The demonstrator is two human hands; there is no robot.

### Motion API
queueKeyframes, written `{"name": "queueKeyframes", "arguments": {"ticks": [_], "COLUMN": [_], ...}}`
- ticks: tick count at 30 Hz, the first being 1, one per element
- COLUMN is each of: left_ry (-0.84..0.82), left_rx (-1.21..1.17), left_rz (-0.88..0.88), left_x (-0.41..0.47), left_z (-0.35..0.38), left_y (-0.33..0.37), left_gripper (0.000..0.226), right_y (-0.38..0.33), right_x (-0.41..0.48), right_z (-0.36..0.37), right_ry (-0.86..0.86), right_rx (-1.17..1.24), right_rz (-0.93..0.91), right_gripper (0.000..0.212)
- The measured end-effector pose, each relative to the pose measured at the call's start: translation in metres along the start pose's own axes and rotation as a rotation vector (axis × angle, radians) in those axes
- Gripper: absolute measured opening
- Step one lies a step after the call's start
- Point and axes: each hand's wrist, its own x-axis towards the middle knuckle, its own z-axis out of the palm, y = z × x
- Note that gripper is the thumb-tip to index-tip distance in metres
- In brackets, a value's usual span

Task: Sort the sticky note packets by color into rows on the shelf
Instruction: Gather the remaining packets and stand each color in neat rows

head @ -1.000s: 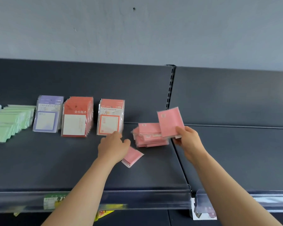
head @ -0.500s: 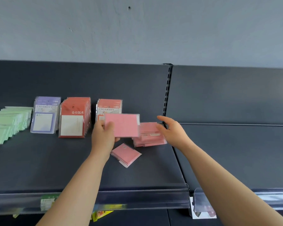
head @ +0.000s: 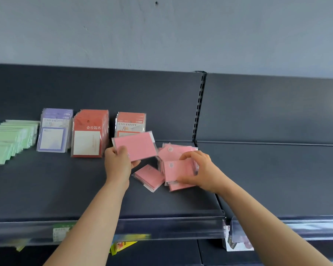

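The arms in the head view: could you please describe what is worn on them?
The left forearm and right forearm are bare, with no sleeves in view. The left grip and right grip wear no gloves, and no ring, watch or bracelet shows.

1. The left hand [head: 118,164] grips a pink packet [head: 136,145], raised just left of the pink pile [head: 173,150].
2. The right hand [head: 202,171] grips a second pink packet [head: 178,169] over the pile's front.
3. A loose pink packet [head: 148,176] lies flat on the shelf [head: 56,189], touching the pile's front left.
4. Red packets [head: 89,133], purple packets [head: 54,129] and green packets [head: 10,139] sit in rows farther left of the pile.
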Motion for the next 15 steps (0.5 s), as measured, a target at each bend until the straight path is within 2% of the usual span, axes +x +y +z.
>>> {"name": "queueKeyframes", "arguments": {"ticks": [4, 7, 8, 10, 15], "left_ry": [-0.023, -0.045, -0.054, -0.08, -0.163], "left_rx": [0.006, 0.004, 0.008, 0.014, 0.018], "left_rz": [-0.009, -0.027, -0.034, -0.043, -0.076], "left_x": [-0.002, -0.002, -0.002, -0.001, -0.002], "left_z": [0.002, 0.0, -0.001, -0.002, -0.002], "left_y": [-0.001, -0.002, -0.002, -0.002, -0.003], "left_gripper": [0.024, 0.026, 0.026, 0.027, 0.03], "right_y": [-0.005, -0.011, -0.012, -0.013, -0.019], "right_x": [-0.006, 0.0, 0.004, 0.014, 0.035], "right_z": [0.0, 0.002, 0.002, 0.002, -0.004], "right_ry": [-0.038, 0.194, 0.28, 0.338, 0.206], "right_rx": [0.034, 0.203, 0.205, 0.172, 0.2], "right_rz": [0.057, 0.137, 0.184, 0.294, 0.493], "right_gripper": [0.042, 0.015, 0.013, 0.025, 0.047]}}
